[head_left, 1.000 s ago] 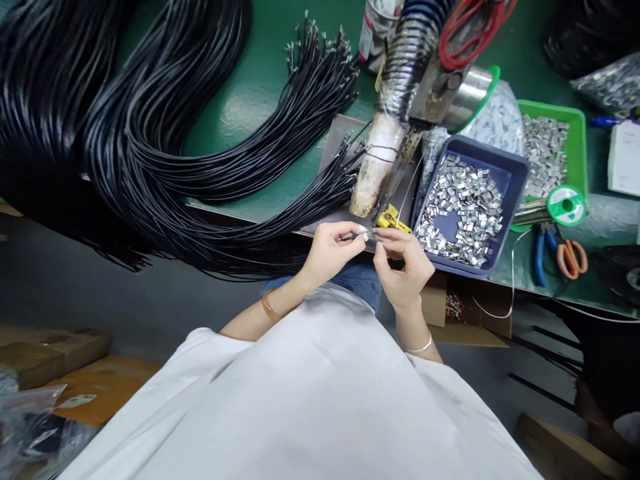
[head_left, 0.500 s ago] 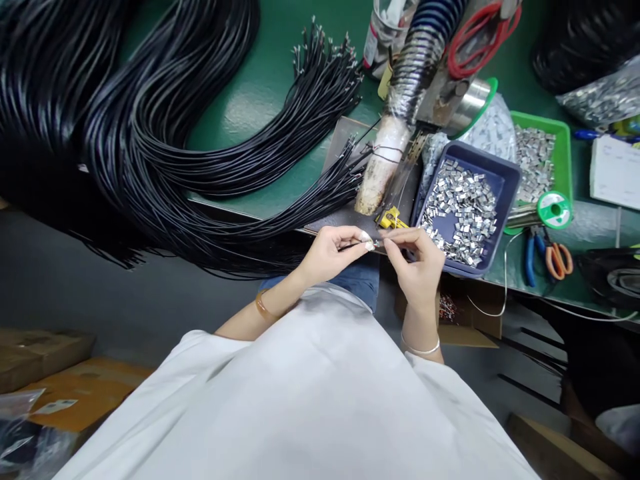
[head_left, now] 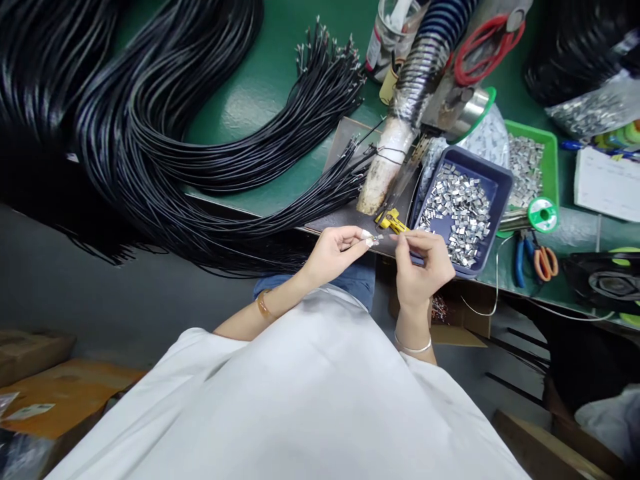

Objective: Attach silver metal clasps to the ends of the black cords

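My left hand pinches a small silver metal connector between thumb and forefinger, whose tips have white coverings. To its right, my right hand is closed in a pinch, a small gap away from the connector. Anything between its fingertips is too small to make out. Just beyond both hands lies a yellow clamp-like holder on a dark board. Close to my right hand stands a dark blue tray of loose silver metal connector shells.
Thick bundles of black cables cover the left of the green table. A ribbed hose points down toward my hands. At right are a green tray, a solder spool, blue-handled pliers and orange-handled scissors.
My right hand has drawn away to the right from the left fingertips, leaving the silver connector showing in my left hand. The view has shifted slightly.
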Tool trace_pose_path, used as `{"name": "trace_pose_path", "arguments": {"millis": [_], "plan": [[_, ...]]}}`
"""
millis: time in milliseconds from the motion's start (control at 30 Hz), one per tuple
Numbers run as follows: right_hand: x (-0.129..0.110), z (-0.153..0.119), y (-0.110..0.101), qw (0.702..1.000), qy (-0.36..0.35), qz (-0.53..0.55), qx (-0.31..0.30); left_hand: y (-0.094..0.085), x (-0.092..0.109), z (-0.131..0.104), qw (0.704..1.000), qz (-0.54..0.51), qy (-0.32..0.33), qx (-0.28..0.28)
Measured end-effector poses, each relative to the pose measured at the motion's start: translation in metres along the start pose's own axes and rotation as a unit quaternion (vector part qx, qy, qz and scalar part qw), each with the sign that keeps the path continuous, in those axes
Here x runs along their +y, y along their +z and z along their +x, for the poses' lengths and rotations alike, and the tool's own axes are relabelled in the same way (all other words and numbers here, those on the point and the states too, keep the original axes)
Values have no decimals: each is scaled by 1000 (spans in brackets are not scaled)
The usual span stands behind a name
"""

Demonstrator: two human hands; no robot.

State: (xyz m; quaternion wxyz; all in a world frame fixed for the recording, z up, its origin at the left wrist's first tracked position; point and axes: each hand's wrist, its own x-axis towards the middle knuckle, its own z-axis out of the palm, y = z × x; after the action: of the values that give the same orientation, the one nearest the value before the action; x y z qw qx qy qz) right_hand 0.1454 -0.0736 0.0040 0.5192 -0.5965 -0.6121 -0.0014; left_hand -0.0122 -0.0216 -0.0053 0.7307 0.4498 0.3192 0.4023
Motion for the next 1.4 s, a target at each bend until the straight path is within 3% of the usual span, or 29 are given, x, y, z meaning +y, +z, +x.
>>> {"name": "trace_pose_path", "arguments": {"millis": [67, 133, 200, 367, 733, 1000, 1267, 1400], "plan": [[0, -2, 2, 996, 74, 48, -13, 0, -2, 1, 1000, -3, 0, 15], [-1, -4, 5, 992, 90, 64, -57, 0, -3, 3, 1000, -6, 5, 20], [-2, -6, 8, 995, 54, 46, -74, 1, -2, 5, 1000, 0, 14, 25], [0, -9, 16, 998, -43, -10, -35, 2, -3, 11, 997, 55, 46, 37], [2, -2, 20, 1000, -4, 9, -16, 7, -9, 16, 990, 105, 65, 74], [4, -3, 16, 997, -51, 18, -45, 5, -2, 15, 992, 105, 46, 54], [7, -1, 12, 994, 43, 61, -82, 5, -5, 9, 989, 138, 33, 51], [7, 0, 9, 988, 84, 99, -80, 2, -7, 0, 977, 183, 72, 84]]}}
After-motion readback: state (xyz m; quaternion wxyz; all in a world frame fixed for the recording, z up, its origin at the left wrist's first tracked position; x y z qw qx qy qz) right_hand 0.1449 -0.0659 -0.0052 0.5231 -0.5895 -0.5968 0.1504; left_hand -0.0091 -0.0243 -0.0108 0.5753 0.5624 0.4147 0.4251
